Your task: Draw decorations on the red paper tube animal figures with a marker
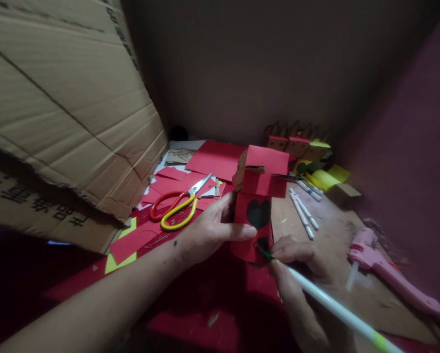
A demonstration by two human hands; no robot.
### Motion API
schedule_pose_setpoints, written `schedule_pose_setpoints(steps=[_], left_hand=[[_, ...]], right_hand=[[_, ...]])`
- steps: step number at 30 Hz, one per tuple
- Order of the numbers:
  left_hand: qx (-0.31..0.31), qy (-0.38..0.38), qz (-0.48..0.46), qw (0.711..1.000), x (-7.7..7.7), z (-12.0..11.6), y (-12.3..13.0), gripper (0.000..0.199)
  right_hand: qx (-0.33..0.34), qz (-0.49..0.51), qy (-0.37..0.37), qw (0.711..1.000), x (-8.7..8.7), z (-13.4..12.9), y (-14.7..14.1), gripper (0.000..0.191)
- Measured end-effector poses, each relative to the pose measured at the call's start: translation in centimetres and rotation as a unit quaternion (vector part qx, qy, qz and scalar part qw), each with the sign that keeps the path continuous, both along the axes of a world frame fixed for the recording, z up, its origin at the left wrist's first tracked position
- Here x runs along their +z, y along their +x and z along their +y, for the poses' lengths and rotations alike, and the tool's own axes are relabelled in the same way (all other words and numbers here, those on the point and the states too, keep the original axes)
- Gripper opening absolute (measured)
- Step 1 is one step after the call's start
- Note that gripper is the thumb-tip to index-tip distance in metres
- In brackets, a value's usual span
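My left hand grips a red paper figure from its left side, thumb across the front. The figure has a box-shaped top covered in red paper, with bare cardboard on its left side and cardboard pieces sticking out. A dark heart marks its front, with a second dark shape below it. Pinched in my right hand is a white marker with a green tip end and a yellow-green band. Its tip rests at the lower dark shape.
Scissors with red and yellow handles lie on red paper pieces at left. Several white markers and a pink glue gun lie at right. Cardboard figures stand behind. A large cardboard sheet leans at left.
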State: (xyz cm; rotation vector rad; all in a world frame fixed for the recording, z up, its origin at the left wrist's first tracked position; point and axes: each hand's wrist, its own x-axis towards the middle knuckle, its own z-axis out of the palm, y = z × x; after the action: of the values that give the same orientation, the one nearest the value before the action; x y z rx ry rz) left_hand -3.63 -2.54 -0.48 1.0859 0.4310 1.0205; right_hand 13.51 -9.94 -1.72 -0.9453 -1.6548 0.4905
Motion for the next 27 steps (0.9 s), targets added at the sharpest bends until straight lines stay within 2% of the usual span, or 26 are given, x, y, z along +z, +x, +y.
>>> schedule_pose_setpoints(steps=[27], left_hand=[[-0.007, -0.011, -0.012, 1.000, 0.06, -0.01, 0.09, 0.050]], right_hand=[[0.017, -0.006, 0.002, 1.000, 0.08, -0.06, 0.09, 0.016]])
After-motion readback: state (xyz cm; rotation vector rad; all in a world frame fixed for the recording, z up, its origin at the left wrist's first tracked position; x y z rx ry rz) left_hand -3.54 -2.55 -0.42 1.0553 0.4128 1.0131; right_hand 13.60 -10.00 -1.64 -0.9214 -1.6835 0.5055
